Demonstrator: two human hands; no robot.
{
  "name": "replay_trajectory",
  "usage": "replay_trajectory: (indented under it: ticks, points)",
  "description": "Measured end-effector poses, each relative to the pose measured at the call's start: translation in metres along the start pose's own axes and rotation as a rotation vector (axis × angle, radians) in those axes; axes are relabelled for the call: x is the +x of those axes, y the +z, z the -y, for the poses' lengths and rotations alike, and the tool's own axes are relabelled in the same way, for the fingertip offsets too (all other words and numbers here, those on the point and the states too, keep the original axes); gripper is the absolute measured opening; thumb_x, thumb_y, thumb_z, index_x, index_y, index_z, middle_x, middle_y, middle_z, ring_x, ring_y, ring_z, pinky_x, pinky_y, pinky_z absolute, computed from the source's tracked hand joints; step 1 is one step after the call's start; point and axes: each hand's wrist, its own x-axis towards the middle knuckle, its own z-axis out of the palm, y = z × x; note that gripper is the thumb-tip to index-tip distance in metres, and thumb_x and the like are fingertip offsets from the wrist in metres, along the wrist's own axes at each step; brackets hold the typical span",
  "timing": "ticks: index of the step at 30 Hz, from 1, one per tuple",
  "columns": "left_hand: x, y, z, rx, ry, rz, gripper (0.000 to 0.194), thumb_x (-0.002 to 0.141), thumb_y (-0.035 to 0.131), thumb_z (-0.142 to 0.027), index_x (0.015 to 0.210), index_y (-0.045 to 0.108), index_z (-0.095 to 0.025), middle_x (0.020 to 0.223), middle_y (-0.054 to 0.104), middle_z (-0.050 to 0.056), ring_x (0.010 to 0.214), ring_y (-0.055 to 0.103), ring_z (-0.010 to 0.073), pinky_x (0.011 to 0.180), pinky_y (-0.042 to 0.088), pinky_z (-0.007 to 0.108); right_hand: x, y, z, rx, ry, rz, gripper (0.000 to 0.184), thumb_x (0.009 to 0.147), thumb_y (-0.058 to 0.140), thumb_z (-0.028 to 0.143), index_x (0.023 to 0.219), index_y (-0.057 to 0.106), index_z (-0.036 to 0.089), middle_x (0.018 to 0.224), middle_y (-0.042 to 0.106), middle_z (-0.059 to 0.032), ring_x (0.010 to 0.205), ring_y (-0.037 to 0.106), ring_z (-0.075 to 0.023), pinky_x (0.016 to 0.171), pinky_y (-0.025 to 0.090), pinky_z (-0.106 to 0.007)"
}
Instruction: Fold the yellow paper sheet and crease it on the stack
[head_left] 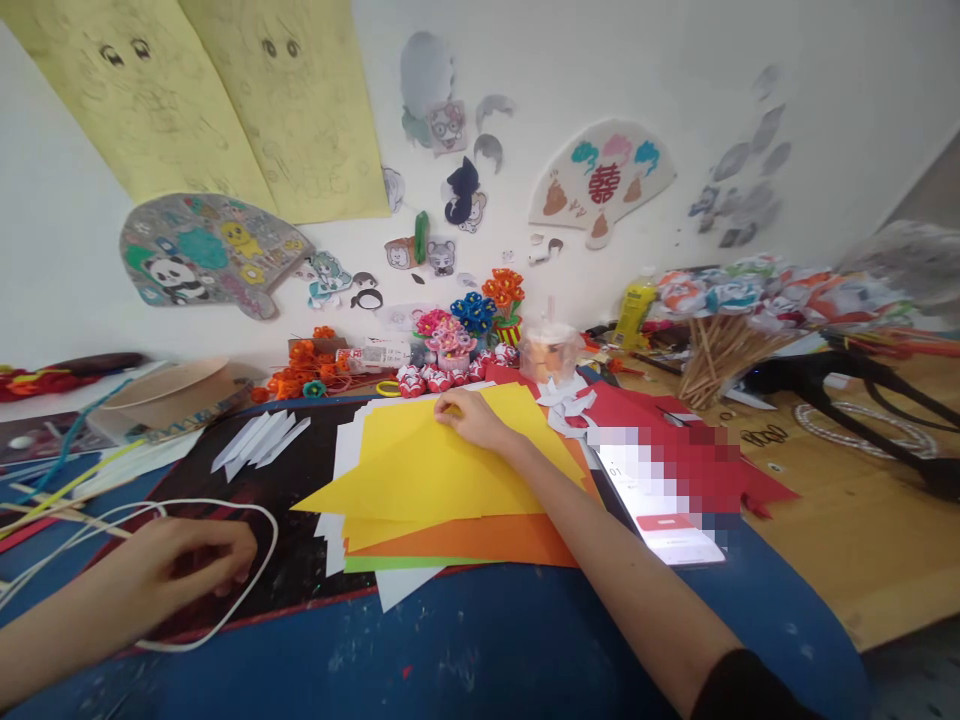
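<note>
A stack of coloured paper [450, 545] lies in front of me, with yellow sheets on top and orange, green and white edges showing below. My right hand [469, 418] reaches across it, its fingers pinched at the upper part of the top yellow sheet [420, 470]. That sheet's pointed corner sticks out to the left. My left hand [199, 560] rests on the black mat [300, 550] with its fingers loosely curled in, and nothing shows in them. A white cable [271, 545] loops around this hand.
Folded white paper strips [259, 440] lie left of the stack. A lit phone [660, 510] and red paper [637, 420] are on the right. Behind stand beaded flowers [472, 315] and a plastic cup [547, 350]. Wooden sticks [709, 360] with wrapped tops lean at right.
</note>
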Motion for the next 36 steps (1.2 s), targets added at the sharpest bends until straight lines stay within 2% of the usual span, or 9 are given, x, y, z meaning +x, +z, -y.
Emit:
replay_trajectory:
  ticks: [2,6,10,13,17,20,26,30,36]
  points:
    - [0.002,-0.008,-0.008,-0.021,-0.047,0.102,0.039,0.079,0.039,-0.051,0.066,0.064,-0.025,0.065,0.068,-0.002,0.060,0.057,0.0152,0.060,0.041,0.024,0.000,0.000,0.000,-0.002,0.004,-0.005,0.007,0.082,0.060,0.012,0.083,0.065,0.017,0.089,0.066,-0.0033,0.086,0.058,-0.0160,0.078,0.042,-0.027]
    - [0.020,-0.018,-0.055,0.152,-0.192,-0.025,0.038,0.083,0.036,-0.052,0.086,0.067,-0.031,0.090,0.072,-0.001,0.076,0.064,0.0219,0.061,0.039,0.029,0.000,0.001,0.000,-0.018,0.015,-0.006,0.007,0.081,0.062,0.012,0.083,0.066,0.018,0.090,0.067,-0.0036,0.087,0.059,-0.0165,0.079,0.042,-0.028]
    - [0.052,-0.005,-0.108,0.390,-0.089,-0.071,0.034,0.089,0.034,-0.035,0.095,0.065,-0.022,0.098,0.070,0.007,0.088,0.065,0.0250,0.069,0.041,0.032,0.001,0.001,0.001,-0.044,0.036,-0.015,0.007,0.080,0.063,0.014,0.082,0.068,0.017,0.091,0.068,-0.0053,0.088,0.060,-0.0184,0.081,0.042,-0.030]
    - [0.080,0.014,-0.125,0.478,-0.045,-0.133,0.033,0.090,0.035,-0.026,0.105,0.063,-0.014,0.102,0.068,0.014,0.097,0.062,0.0291,0.079,0.041,0.038,0.002,0.002,0.002,-0.050,0.051,-0.020,0.008,0.081,0.062,0.015,0.083,0.069,0.018,0.092,0.069,-0.0058,0.089,0.060,-0.0190,0.081,0.042,-0.031]
    - [0.107,0.032,-0.123,0.362,-0.037,-0.196,0.033,0.091,0.035,-0.025,0.102,0.063,-0.010,0.103,0.067,0.018,0.100,0.060,0.0318,0.082,0.040,0.040,0.004,0.000,0.001,-0.040,0.048,-0.010,0.007,0.081,0.063,0.017,0.084,0.070,0.019,0.093,0.071,-0.0044,0.091,0.061,-0.0188,0.083,0.042,-0.030]
    - [0.114,0.036,-0.115,0.254,-0.050,-0.178,0.030,0.091,0.036,-0.024,0.094,0.063,-0.013,0.100,0.069,0.015,0.094,0.063,0.0283,0.078,0.041,0.036,0.004,-0.004,0.002,-0.019,0.031,0.013,0.007,0.080,0.065,0.017,0.083,0.071,0.018,0.092,0.072,-0.0040,0.090,0.062,-0.0187,0.082,0.042,-0.030]
    - [0.117,0.039,-0.106,0.068,-0.063,-0.173,0.027,0.090,0.036,-0.030,0.091,0.061,-0.021,0.094,0.071,0.004,0.084,0.065,0.0193,0.069,0.042,0.027,0.006,-0.006,0.021,0.047,-0.065,0.082,0.010,0.083,0.067,0.028,0.084,0.073,0.020,0.088,0.073,-0.0015,0.085,0.063,-0.0166,0.081,0.041,-0.028]
    - [0.117,0.040,-0.104,-0.020,-0.039,-0.198,0.031,0.089,0.036,-0.037,0.090,0.063,-0.021,0.089,0.072,0.004,0.081,0.064,0.0205,0.066,0.041,0.027,0.009,-0.001,0.034,0.089,-0.139,0.136,0.011,0.084,0.068,0.029,0.082,0.072,0.019,0.085,0.073,-0.0004,0.080,0.063,-0.0134,0.076,0.041,-0.024]
    - [0.116,0.033,-0.102,-0.113,-0.066,-0.177,0.029,0.082,0.043,-0.037,0.085,0.067,-0.022,0.086,0.073,0.004,0.078,0.064,0.0214,0.066,0.040,0.028,0.009,-0.003,0.035,0.070,-0.162,0.154,0.011,0.084,0.068,0.026,0.078,0.071,0.016,0.082,0.071,-0.0013,0.078,0.062,-0.0128,0.073,0.040,-0.023]
